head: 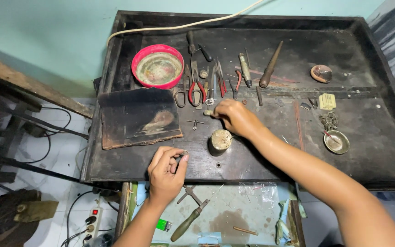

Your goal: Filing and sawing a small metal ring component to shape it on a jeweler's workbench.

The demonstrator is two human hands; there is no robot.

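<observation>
While pinching a small ring [184,153] at lower centre in the left grip [166,171], closing the right grip [234,116] on a small pale piece [208,112] mid-frame, above the dark tabletop [261,160].

1. A pale green wall [46,27] spans ten to twelve o'clock.
2. A dark, rimmed workbench [298,169] fills the centre.
3. A white tiled floor [37,151] with black cables lies at eight o'clock.
4. A wooden plank [28,84] slants at nine o'clock.
</observation>
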